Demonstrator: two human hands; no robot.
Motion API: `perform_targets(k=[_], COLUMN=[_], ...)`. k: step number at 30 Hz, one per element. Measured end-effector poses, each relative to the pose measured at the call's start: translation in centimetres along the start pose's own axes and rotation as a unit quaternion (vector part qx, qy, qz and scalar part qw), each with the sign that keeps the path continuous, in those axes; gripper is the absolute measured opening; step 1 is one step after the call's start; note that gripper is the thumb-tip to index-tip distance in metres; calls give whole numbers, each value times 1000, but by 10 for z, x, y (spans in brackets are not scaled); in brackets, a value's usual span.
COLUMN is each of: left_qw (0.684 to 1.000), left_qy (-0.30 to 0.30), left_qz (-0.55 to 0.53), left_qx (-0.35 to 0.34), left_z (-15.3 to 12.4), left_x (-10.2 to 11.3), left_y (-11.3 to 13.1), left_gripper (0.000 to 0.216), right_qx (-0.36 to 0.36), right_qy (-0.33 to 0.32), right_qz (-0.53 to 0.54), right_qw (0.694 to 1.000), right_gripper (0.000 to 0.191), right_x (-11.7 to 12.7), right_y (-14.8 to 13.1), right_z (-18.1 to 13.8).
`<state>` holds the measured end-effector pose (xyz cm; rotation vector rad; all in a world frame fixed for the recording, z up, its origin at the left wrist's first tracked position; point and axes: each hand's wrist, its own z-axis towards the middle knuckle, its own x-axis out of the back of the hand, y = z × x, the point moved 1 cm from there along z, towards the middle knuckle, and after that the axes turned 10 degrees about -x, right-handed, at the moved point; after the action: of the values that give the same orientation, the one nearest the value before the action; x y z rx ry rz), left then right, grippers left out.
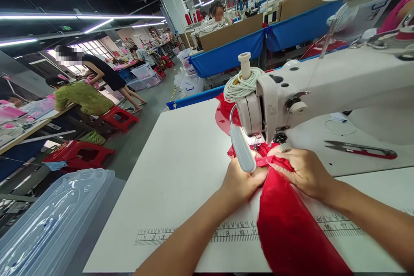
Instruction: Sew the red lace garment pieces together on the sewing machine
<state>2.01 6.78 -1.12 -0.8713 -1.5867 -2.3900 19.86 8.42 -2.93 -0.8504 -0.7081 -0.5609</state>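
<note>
Two bare hands gather red fabric [284, 224] at a white sewing machine [339, 86], its bunched end close to the presser foot [256, 146] and its long panel trailing between the forearms to the near edge of the counter [181, 159]. The right hand [307, 170] has its grip pinched on a folded strip of the fabric. The left hand [239, 183] sits partly behind a small lamp [242, 151], thumb against the cloth; I cannot tell whether that grip is closed.

To my eye, the step in hand is lining up a folded edge for stitching. The next move seems to call for layers held flat and even, fingertips clear of the foot.

Across the white counter runs a printed ruler scale [237, 233], crossed by the fabric. Thread snips [362, 148] lie right of the hands, and a coil of pale cord [237, 87] hangs on the machine head.

Beyond, blue cloth [229, 54] skirts another workstation. To the left are a clear plastic bin [58, 207], red stools [119, 118] and a co-worker in a green top [82, 98], seated near someone standing in dark clothes [105, 71].
</note>
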Motion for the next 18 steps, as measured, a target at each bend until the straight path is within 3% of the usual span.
perform_targets(k=[4,9,15,18], left_qw=[998,992,998,999], left_qy=[16,-16,-36,-29], left_qz=[52,83,-32,-18], left_qx=[-32,-92,39,32], left_z=[-1,-2,0,0], left_x=[-1,9,14,15], left_y=[-5,-6,-3,-3], left_gripper=[28,19,16,12], right_qx=[39,79,58,60], right_qy=[-3,26,57,67], right_qz=[-36,-53,-2,5], right_qw=[999,995,997,996], right_gripper=[45,46,37,34], right_x=[1,3,6,6], right_y=[1,-3,-6,-6], right_z=[-2,-3,-1,0])
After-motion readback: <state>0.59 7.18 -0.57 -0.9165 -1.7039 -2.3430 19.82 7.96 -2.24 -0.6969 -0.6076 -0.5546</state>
